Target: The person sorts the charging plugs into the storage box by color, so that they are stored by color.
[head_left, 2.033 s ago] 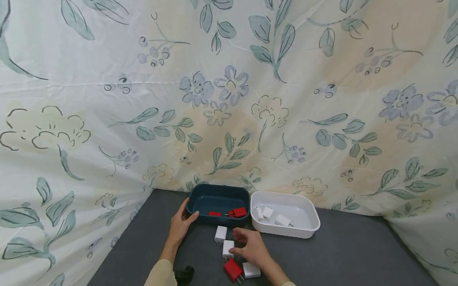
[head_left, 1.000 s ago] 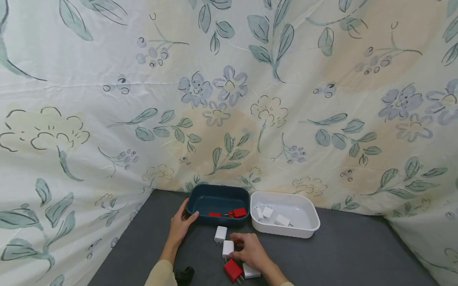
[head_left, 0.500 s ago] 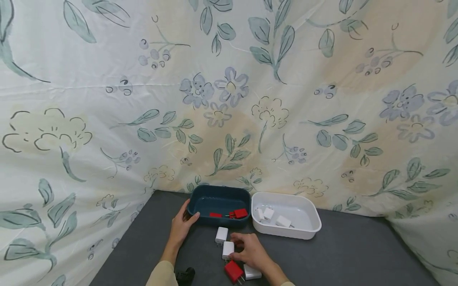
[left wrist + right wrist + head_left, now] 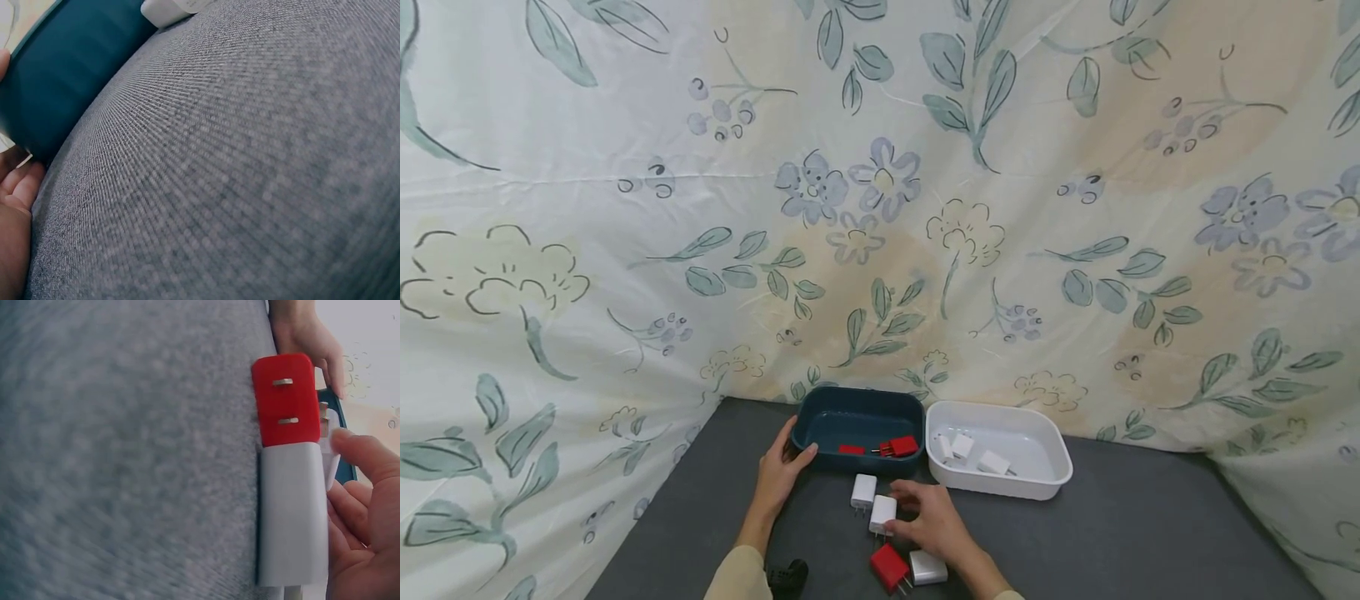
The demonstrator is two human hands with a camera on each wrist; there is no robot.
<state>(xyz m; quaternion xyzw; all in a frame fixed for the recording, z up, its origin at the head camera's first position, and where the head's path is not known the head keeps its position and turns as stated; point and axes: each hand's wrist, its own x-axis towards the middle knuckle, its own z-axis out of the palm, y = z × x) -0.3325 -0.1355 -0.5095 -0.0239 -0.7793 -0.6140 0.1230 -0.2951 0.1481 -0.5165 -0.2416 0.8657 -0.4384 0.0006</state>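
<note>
At the left end of a dark blue bin (image 4: 868, 465), my left hand (image 4: 775, 475) grips it, thumb at the front and fingers round the side. My right hand (image 4: 936, 525) pinches a white plug charger (image 4: 883, 510) between thumb and fingers, its prongs pointing toward me. Just behind and left of it lies another white charger (image 4: 863, 488). Nearer me, a red charger (image 4: 889, 568) and a white charger (image 4: 928, 567) sit side by side; in the right wrist view the red charger's two prongs (image 4: 283, 382) face the camera.
A white bin (image 4: 1000, 483) with several white chargers (image 4: 993, 462) stands against the blue bin's right end. Inside the blue bin are a red charger (image 4: 901, 447) and a red piece (image 4: 851, 450). A black object (image 4: 787, 577) lies near my left sleeve. Patterned cloth (image 4: 880, 250) hangs behind.
My right hand has closed from near the white charger onto it and shifted it slightly away from me and right, off the red charger. My left hand stays on the blue bin.
</note>
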